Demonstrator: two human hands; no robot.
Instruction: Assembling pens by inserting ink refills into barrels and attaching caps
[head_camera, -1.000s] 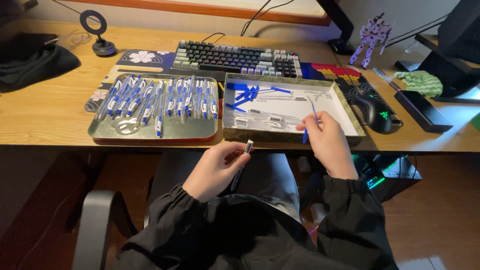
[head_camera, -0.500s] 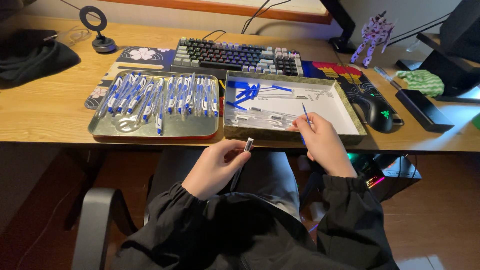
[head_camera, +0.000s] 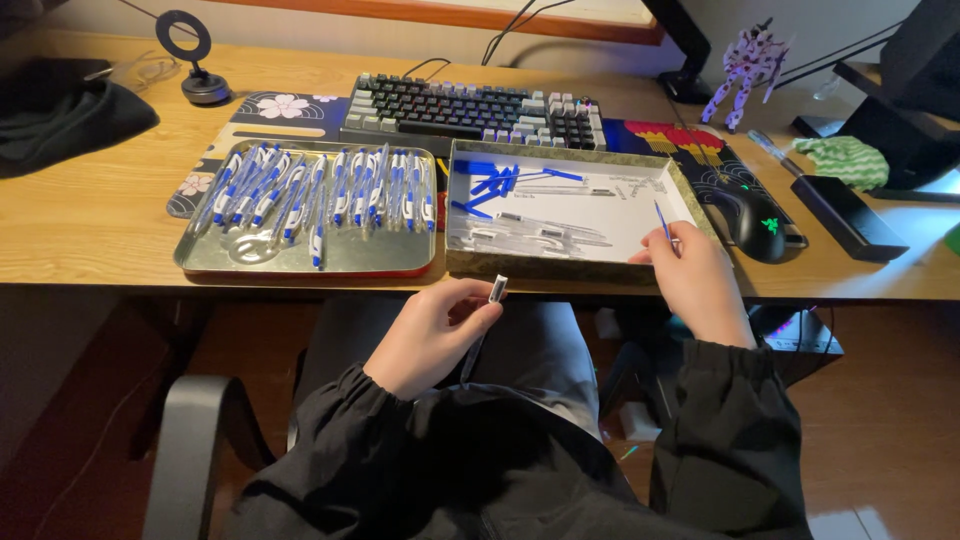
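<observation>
My left hand (head_camera: 432, 335) sits over my lap below the desk edge, holding a clear pen barrel (head_camera: 487, 318) tilted upward. My right hand (head_camera: 695, 280) rests at the near right corner of a shallow box (head_camera: 575, 268) and pinches a thin blue refill (head_camera: 662, 221) that points up. Inside the box, on white paper, lie several clear barrels (head_camera: 530, 232), blue caps (head_camera: 497, 182) and small parts. To its left a metal tray (head_camera: 300, 260) carries several assembled blue-and-white pens (head_camera: 330, 190).
Behind the trays is a keyboard (head_camera: 470, 105) on a patterned desk mat. A black mouse (head_camera: 760, 222) lies right of the box, with a black device (head_camera: 845, 215) and green cloth (head_camera: 850, 160) beyond. A dark cap (head_camera: 60, 120) lies far left; chair arm (head_camera: 190, 440) at lower left.
My right hand has drawn back from inside the box to its near right corner, lifting a blue refill. The left hand has stayed put with the barrel.
</observation>
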